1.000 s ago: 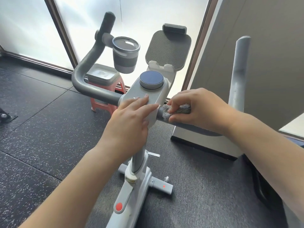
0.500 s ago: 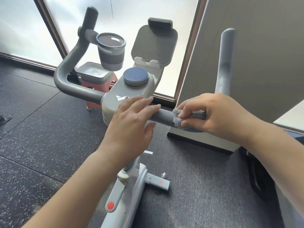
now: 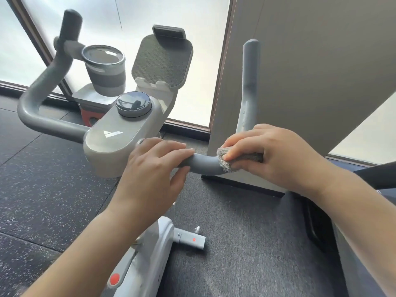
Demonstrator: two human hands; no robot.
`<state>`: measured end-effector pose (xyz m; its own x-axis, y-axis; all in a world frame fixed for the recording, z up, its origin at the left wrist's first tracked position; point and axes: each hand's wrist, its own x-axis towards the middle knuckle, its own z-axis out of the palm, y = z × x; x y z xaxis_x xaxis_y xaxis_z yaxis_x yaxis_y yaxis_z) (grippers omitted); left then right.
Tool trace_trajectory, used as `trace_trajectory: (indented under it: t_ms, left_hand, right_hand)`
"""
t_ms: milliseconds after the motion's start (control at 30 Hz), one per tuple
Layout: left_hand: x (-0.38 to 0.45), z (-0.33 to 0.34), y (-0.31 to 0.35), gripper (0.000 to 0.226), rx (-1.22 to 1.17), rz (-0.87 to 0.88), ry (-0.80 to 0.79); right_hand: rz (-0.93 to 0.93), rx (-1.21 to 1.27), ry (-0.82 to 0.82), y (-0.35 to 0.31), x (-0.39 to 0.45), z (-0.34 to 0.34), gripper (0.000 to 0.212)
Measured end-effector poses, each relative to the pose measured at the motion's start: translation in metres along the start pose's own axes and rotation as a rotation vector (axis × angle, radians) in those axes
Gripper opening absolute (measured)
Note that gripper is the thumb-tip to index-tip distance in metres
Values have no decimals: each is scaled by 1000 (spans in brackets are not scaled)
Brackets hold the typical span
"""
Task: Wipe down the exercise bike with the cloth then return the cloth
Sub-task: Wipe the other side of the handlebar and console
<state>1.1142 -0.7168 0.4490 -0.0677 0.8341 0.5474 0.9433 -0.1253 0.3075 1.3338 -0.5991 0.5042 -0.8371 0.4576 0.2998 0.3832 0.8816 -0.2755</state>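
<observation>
Two hands on the exercise bike (image 3: 120, 138), both at its right handlebar (image 3: 204, 165). Right hand (image 3: 272, 155): fingers curled round a grey cloth (image 3: 233, 158), wrapping it onto the bar at the bend just before the upright grip. Left hand (image 3: 154, 176): fingers nearly straight, laid flat over the bar where it meets the pale console housing, thumb underneath, gripping nothing tightly. Round dark display (image 3: 133, 103) on top of the console; tablet holder (image 3: 162, 58) tilted behind it; cup holder (image 3: 104, 69) fixed to the left handlebar (image 3: 45, 99). Below, speckled dark floor (image 3: 42, 179).
</observation>
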Motion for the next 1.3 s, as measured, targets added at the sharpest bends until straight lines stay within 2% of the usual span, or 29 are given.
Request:
trace_trajectory:
  t_ms: [133,400,733,1000,1300]
  left_hand:
    - [2,3,6,29,3,-6,18]
    - [16,7,26,37,-26,-13,-54]
    - [27,23,48,41,-49,34,-76]
    - [34,26,49,40,-45,25,-93]
    - [35,29,45,41,-88,9,-70]
  right_hand:
    - [-8,-29,42,18,-4,-5,16]
    - [-46,-51,167,48,0,-10,20]
    - [-59,-116,209,72,20,-15,19]
    - [-106,-233,321,100,38,-20,24]
    - [-195,-374,441,117,63,-31,18]
